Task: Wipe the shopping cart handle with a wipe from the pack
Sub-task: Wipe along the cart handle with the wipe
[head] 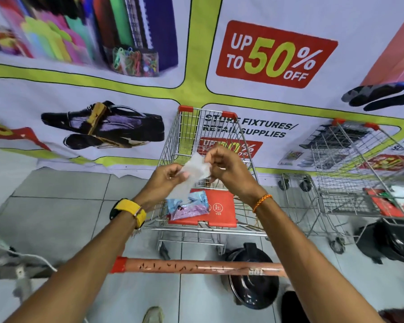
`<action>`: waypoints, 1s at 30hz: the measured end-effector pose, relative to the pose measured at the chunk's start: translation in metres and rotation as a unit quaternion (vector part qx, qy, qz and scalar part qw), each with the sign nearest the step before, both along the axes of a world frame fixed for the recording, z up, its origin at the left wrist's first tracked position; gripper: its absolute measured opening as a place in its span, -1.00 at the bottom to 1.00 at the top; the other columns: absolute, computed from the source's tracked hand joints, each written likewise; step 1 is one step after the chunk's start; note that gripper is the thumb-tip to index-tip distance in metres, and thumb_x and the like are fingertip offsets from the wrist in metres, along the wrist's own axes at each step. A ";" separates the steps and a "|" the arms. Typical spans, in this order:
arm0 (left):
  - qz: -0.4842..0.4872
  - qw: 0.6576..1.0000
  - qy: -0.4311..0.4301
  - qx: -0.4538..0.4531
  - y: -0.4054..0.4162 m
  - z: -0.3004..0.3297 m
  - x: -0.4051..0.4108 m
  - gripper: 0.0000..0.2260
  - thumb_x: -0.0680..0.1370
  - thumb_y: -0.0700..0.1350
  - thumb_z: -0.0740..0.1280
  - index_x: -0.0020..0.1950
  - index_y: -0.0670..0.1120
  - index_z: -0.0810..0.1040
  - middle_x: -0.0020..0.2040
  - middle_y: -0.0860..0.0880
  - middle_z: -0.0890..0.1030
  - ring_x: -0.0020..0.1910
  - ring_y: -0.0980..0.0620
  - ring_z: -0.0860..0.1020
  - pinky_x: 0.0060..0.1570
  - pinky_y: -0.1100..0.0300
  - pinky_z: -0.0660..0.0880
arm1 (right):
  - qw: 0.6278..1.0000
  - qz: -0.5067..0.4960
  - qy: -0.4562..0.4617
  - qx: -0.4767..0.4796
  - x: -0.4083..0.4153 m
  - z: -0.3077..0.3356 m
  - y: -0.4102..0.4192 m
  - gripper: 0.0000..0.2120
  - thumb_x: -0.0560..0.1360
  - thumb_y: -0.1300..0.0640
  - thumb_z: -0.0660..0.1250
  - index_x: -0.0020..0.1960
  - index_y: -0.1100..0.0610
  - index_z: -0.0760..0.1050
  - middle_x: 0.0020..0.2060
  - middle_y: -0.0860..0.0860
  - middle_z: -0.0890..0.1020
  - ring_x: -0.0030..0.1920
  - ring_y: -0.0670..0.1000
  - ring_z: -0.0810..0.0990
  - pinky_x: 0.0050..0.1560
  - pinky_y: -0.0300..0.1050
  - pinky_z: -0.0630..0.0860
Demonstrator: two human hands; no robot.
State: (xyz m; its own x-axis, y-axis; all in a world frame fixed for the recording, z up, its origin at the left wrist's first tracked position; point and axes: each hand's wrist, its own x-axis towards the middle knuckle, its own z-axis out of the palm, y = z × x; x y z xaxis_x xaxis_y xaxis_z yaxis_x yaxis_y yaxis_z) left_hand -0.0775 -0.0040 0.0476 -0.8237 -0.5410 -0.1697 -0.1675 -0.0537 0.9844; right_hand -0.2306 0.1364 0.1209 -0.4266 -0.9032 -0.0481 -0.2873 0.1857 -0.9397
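Both hands raised above the cart basket, at mid-frame; left hand (pixel 167 177) and right hand (pixel 222 165) each pinch one side of a single white wipe (pixel 193 174); grip of both hands closed on the wipe, fingers curled; the sheet is stretched between them, and a loose tail hangs down below the left hand toward the pack.

Wipe pack (pixel 188 205): soft blue and pink pouch, lying flat on the red child-seat flap (pixel 222 214) of the shopping cart (pixel 184 136); the pack sits on the left part of the flap and overhangs its left edge; print on the pack too blurred to read; the flap carries white pictograms and the word "YES".

Cart handle (pixel 196 266): orange-red bar with a brighter red cap at its left end, running across the lower frame, nearer the camera than the hands; both forearms pass over it; neither hand touches it; dark scuffed marks along its top.

Left wrist wears a yellow-strapped watch (pixel 128 212); right wrist wears an orange braided cord (pixel 261 202).

Second cart (pixel 350 164) stands to the right, apart from the first; a red flap with some white item on it in its seat, details unclear.

Behind the carts, a printed banner (pixel 275 54) covers the wall, reading "UP TO 50% OFF"; floor of pale grey tiles (pixel 56 206); a round dark object (pixel 252 276) lies on the floor under the handle, identity uncertain.
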 end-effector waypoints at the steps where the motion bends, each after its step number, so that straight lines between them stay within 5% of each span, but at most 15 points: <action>1: 0.006 1.000 0.004 -0.014 0.002 0.005 0.004 -0.79 0.57 -0.11 0.35 0.04 -0.27 0.58 -0.05 -0.20 0.65 -0.10 0.02 0.58 -0.10 0.13 0.51 | 1.000 0.000 0.021 0.001 0.003 0.004 0.004 -0.68 0.54 0.55 0.20 -0.02 0.21 0.59 -0.09 0.11 0.61 -0.17 0.20 0.58 -0.18 0.10 0.65; 6: -0.006 0.998 0.011 -0.064 0.012 0.028 0.023 -0.72 0.56 0.04 0.33 0.01 -0.19 0.55 -0.09 -0.04 0.64 -0.11 0.12 0.59 -0.13 0.18 0.52 | 0.999 -0.045 0.014 0.024 0.019 0.015 0.021 -0.62 0.57 0.46 0.20 -0.07 0.15 0.73 0.02 0.10 0.68 0.00 0.27 0.61 -0.10 0.13 0.63; 9: -0.020 0.997 0.013 -0.069 0.023 0.041 0.038 -0.67 0.47 0.16 0.37 -0.06 -0.11 0.57 -0.12 -0.06 0.63 -0.14 0.06 0.58 -0.18 0.13 0.49 | 0.991 -0.122 -0.052 -0.008 0.033 0.019 0.032 -0.78 0.59 0.32 0.33 -0.04 0.16 0.74 0.06 0.03 0.71 0.05 0.00 0.64 -0.02 -0.23 0.61; 13: -0.021 0.999 -0.007 -0.046 0.035 0.055 0.065 -0.77 0.44 0.03 0.46 -0.03 -0.08 0.61 -0.05 -0.04 0.68 -0.17 0.08 0.63 -0.22 0.26 0.51 | 0.970 -0.200 -0.129 -0.045 0.050 0.015 0.053 -0.89 0.52 0.29 0.46 -0.04 0.13 0.73 0.06 0.04 0.75 0.13 0.01 0.69 0.16 -0.13 0.66; 16: 0.006 0.999 -0.028 -0.036 0.042 0.055 0.090 -0.82 0.43 -0.06 0.49 -0.03 -0.09 0.64 -0.07 -0.08 0.66 -0.15 0.06 0.61 -0.19 0.32 0.49 | 0.966 -0.207 -0.152 -0.038 0.066 0.011 0.074 -0.83 0.52 0.35 0.45 0.03 0.13 0.70 0.10 -0.02 0.73 0.14 -0.03 0.68 0.07 -0.26 0.68; 19: 0.038 0.996 -0.068 -0.050 0.048 0.046 0.113 -0.84 0.43 -0.06 0.50 -0.05 -0.10 0.67 -0.08 -0.09 0.72 -0.14 0.02 0.65 -0.14 0.17 0.52 | 0.971 -0.206 -0.119 -0.013 0.079 -0.003 0.095 -0.78 0.51 0.34 0.46 0.03 0.04 0.71 0.07 -0.07 0.70 0.06 -0.05 0.62 0.01 -0.22 0.68; 24: 0.080 0.977 -0.156 -0.122 0.062 0.022 0.139 -0.88 0.40 -0.02 0.53 -0.18 -0.04 0.72 -0.18 -0.01 0.75 -0.17 0.01 0.67 -0.11 0.10 0.57 | 0.978 -0.203 -0.003 0.057 0.107 -0.035 0.123 -0.78 0.47 0.28 0.53 0.10 0.10 0.71 0.01 0.08 0.69 -0.05 0.07 0.61 0.10 0.14 0.66; 30: 0.049 0.955 -0.200 -0.214 0.076 0.004 0.150 -0.87 0.46 -0.06 0.48 -0.24 -0.08 0.68 -0.24 -0.02 0.70 -0.21 -0.01 0.63 -0.30 0.22 0.52 | 0.970 -0.174 0.119 0.119 0.137 -0.060 0.143 -0.75 0.45 0.19 0.57 0.12 0.09 0.71 0.01 -0.08 0.66 -0.23 -0.13 0.57 -0.02 -0.18 0.58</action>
State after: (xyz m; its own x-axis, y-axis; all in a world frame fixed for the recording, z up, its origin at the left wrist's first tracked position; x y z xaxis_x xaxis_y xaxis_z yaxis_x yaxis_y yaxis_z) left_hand 0.0728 0.0724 0.0521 -0.6813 -0.7025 -0.2060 -0.5498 0.3052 0.7776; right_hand -0.0935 0.2797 0.0611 -0.7289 -0.6773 -0.1005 -0.3714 0.5143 -0.7730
